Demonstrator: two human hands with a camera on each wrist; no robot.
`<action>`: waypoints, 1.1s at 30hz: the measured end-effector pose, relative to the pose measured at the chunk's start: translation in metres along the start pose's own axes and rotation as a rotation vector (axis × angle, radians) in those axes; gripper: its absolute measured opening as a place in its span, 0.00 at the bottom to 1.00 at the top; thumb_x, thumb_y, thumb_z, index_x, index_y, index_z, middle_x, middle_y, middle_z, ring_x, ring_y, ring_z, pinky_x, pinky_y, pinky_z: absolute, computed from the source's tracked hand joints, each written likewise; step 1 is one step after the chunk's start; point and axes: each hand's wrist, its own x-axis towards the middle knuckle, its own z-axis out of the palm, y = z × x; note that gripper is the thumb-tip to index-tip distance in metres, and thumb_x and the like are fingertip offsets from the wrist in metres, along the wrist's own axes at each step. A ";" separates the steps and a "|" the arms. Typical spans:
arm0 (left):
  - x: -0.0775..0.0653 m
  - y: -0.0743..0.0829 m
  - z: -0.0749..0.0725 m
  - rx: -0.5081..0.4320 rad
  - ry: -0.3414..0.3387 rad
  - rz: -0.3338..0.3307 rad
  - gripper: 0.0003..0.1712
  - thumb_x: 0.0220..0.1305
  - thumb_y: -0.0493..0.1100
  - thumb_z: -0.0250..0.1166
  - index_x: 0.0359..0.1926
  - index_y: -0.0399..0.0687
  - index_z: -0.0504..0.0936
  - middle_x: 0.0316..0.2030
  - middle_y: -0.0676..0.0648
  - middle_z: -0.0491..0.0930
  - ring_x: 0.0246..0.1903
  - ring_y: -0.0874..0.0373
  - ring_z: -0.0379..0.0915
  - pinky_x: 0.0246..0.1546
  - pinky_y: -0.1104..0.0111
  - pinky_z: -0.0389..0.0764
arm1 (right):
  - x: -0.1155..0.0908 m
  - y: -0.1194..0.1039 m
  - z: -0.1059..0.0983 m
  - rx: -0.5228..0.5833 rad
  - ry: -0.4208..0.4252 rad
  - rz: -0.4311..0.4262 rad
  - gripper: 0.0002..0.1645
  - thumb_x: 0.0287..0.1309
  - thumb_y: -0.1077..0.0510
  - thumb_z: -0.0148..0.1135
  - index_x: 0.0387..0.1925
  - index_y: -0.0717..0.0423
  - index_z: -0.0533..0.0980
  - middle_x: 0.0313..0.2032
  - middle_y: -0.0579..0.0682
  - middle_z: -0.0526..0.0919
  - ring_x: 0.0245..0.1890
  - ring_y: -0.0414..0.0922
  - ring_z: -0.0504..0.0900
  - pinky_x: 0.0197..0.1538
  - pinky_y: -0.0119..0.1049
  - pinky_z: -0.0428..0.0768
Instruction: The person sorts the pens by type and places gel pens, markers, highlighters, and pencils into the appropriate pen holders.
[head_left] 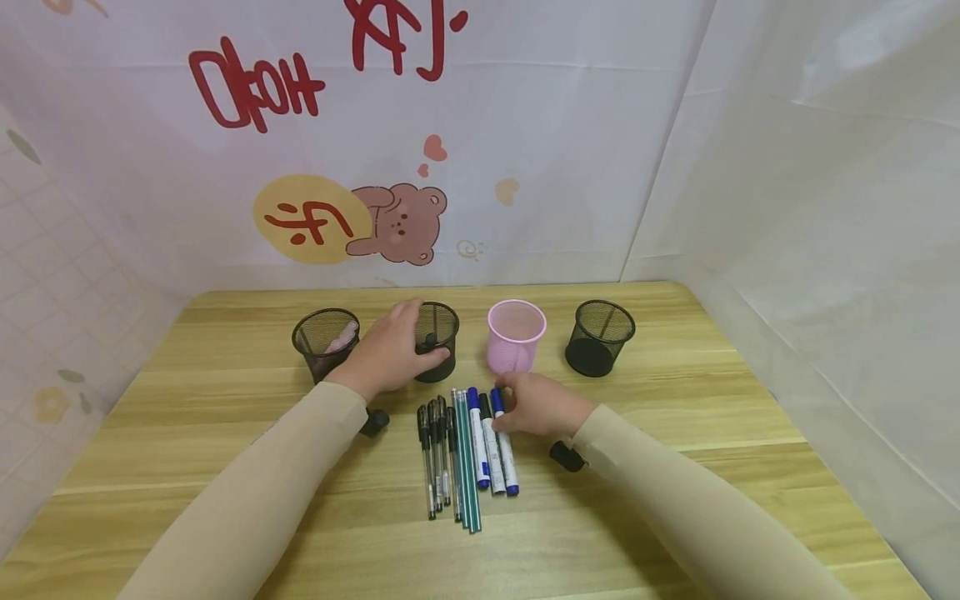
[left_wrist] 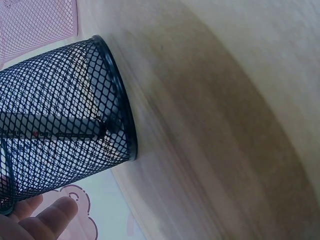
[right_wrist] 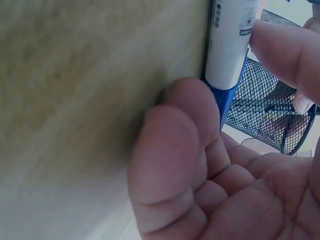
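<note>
My left hand [head_left: 388, 354] holds a black mesh pen cup [head_left: 444, 367] by its side, the thumb in front and the fingers at the rim. A dark-tipped pen or marker [left_wrist: 55, 126] shows through its mesh in the left wrist view. My right hand [head_left: 543, 404] pinches the rightmost blue-capped marker [head_left: 507, 462] near its cap, thumb on the white barrel. Beside it lie a black-capped marker [head_left: 492, 457] and another blue-capped marker [head_left: 478, 450]. Farther left are green pencils [head_left: 467, 475] and several black-capped clear pens [head_left: 437, 458].
A pink mesh cup [head_left: 516, 350] and a black mesh cup [head_left: 596, 354] stand to the right along the back. At the left, another black mesh cup [head_left: 318, 354] with something pale pink inside is partly behind my left hand. White sheeting [head_left: 570, 167] hangs behind the wooden table [head_left: 637, 533].
</note>
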 end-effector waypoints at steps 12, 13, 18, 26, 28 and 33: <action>0.001 0.000 0.000 0.004 0.000 -0.006 0.60 0.66 0.69 0.66 0.84 0.44 0.49 0.83 0.38 0.53 0.80 0.36 0.53 0.79 0.40 0.58 | 0.003 0.004 0.002 0.036 -0.004 0.046 0.31 0.52 0.51 0.82 0.52 0.57 0.77 0.34 0.48 0.82 0.35 0.45 0.80 0.38 0.37 0.79; 0.001 0.000 0.000 0.004 0.000 -0.006 0.60 0.66 0.69 0.66 0.84 0.44 0.49 0.83 0.38 0.53 0.80 0.36 0.53 0.79 0.41 0.58 | 0.003 0.004 0.002 0.037 -0.002 0.051 0.31 0.52 0.51 0.82 0.52 0.57 0.77 0.34 0.48 0.82 0.34 0.45 0.80 0.37 0.37 0.79; 0.001 0.000 0.000 0.005 0.000 -0.007 0.60 0.66 0.69 0.66 0.84 0.45 0.49 0.83 0.38 0.53 0.80 0.36 0.53 0.79 0.41 0.58 | 0.003 0.005 0.003 0.056 0.002 0.069 0.30 0.53 0.52 0.82 0.52 0.57 0.77 0.33 0.49 0.82 0.33 0.45 0.80 0.35 0.36 0.80; 0.001 0.000 0.001 0.005 -0.002 -0.009 0.60 0.66 0.69 0.66 0.84 0.45 0.49 0.83 0.38 0.53 0.80 0.36 0.53 0.79 0.41 0.58 | -0.003 0.003 0.002 0.170 -0.011 0.079 0.30 0.54 0.57 0.81 0.55 0.58 0.75 0.31 0.51 0.83 0.26 0.44 0.82 0.30 0.36 0.82; 0.001 0.001 0.000 0.004 -0.003 -0.010 0.60 0.67 0.69 0.66 0.84 0.45 0.49 0.83 0.38 0.52 0.80 0.36 0.53 0.79 0.41 0.58 | -0.004 0.004 0.002 0.205 -0.013 0.078 0.30 0.55 0.58 0.80 0.56 0.58 0.74 0.31 0.52 0.83 0.25 0.45 0.82 0.29 0.36 0.83; 0.001 0.001 0.001 0.001 -0.002 -0.012 0.60 0.66 0.69 0.66 0.84 0.44 0.49 0.83 0.38 0.53 0.80 0.36 0.53 0.79 0.40 0.58 | -0.005 0.004 0.002 0.271 0.008 0.068 0.30 0.55 0.60 0.80 0.55 0.58 0.74 0.32 0.53 0.83 0.26 0.46 0.83 0.28 0.36 0.84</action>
